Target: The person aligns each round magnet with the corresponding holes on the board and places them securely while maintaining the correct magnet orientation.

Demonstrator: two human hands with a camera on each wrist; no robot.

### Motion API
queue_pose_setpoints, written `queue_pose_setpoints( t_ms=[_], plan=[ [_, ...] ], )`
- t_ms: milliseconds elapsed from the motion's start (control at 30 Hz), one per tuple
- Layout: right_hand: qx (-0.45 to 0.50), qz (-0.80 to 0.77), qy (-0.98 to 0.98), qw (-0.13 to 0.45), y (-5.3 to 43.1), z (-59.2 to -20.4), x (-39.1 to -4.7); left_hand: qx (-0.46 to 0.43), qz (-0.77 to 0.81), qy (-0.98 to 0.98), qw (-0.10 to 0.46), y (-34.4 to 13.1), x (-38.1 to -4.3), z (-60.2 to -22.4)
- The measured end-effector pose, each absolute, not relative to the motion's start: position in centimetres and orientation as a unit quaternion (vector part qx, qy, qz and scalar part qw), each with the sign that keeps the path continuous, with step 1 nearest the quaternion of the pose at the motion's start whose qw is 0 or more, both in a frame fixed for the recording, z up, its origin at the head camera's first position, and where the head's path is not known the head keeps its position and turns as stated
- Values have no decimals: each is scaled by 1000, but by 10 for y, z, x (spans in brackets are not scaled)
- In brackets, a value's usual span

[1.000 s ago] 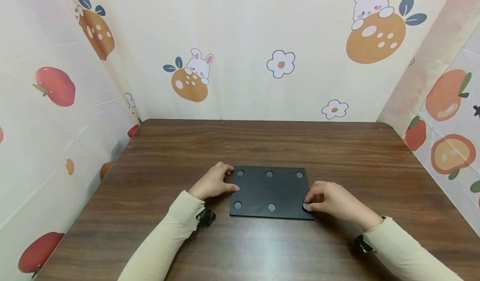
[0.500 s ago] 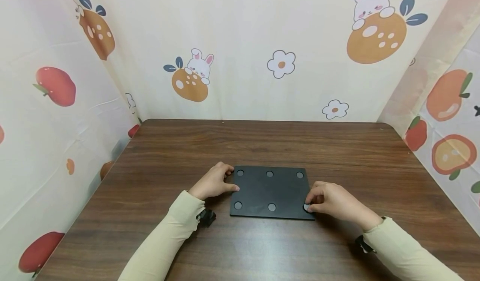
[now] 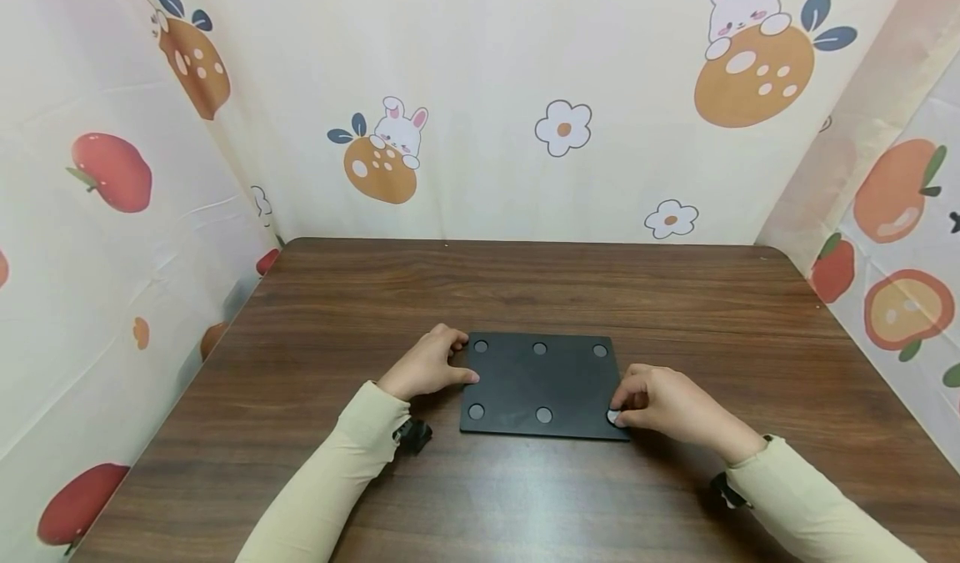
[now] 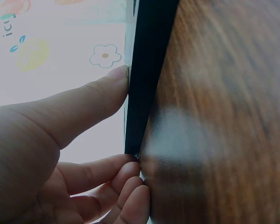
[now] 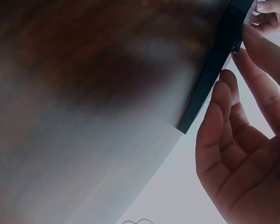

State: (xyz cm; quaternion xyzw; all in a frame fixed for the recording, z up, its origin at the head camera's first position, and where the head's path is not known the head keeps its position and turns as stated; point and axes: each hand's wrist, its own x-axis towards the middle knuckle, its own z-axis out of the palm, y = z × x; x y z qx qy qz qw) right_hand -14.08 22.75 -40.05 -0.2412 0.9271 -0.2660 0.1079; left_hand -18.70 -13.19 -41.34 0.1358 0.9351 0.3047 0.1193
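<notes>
A flat black rectangular board (image 3: 540, 384) lies on the table, with several round grey spots set along its far and near edges. My left hand (image 3: 429, 364) holds the board's left side: the thumb rests on its top and the fingers bend against the edge by the far corner, as the left wrist view shows. At the near right corner my right hand (image 3: 660, 400) pinches a small round disc (image 3: 613, 417) between thumb and index finger. In the right wrist view the disc (image 5: 236, 44) stands at the board's surface, partly hidden by the fingertips; the other fingers are curled beside the edge.
The brown wood-grain table (image 3: 360, 288) spreads around the board on all sides. Curtains with fruit and rabbit prints (image 3: 487, 163) stand behind it and at the left and right. A dark wrist device (image 3: 412, 435) sits under the left cuff.
The disc in my right hand has tipped slightly and shows a lighter face. Both hands and the board stay almost where they were.
</notes>
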Motion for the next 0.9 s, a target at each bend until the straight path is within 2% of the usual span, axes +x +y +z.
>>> queue_pose_setpoints(
  t_ms=[900],
  plan=[
    [-255,-260,926,101,227,-400,-144,134,309,934,121,-132,-187,-413]
  ],
)
